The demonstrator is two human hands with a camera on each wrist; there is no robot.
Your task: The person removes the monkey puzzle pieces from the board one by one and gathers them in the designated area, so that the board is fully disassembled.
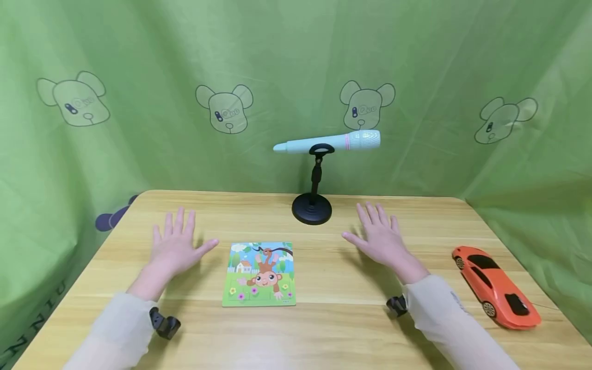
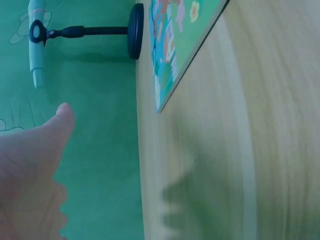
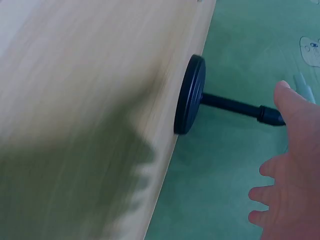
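My left hand [image 1: 173, 252] hovers above the table left of a flat square puzzle [image 1: 260, 275] with a monkey picture, its fingers spread and holding nothing. On the other side my right hand [image 1: 381, 239] is also raised over the wood, fingers straight and thumb out toward the middle. Behind and between the hands a light blue microphone [image 1: 339, 142] lies across the holder of a black desk stand [image 1: 316, 177]. The left wrist view catches the puzzle's edge [image 2: 192, 60] beyond the thumb. In the right wrist view the stand's round base [image 3: 190, 95] shows beside my hand.
An orange toy car [image 1: 497, 288] sits at the right side of the wooden table [image 1: 342, 334]. A green curtain [image 1: 287, 67] with bear-head outlines hangs behind the back edge and around both sides. Each wrist wears a small black camera [image 1: 165, 325] at the sleeve.
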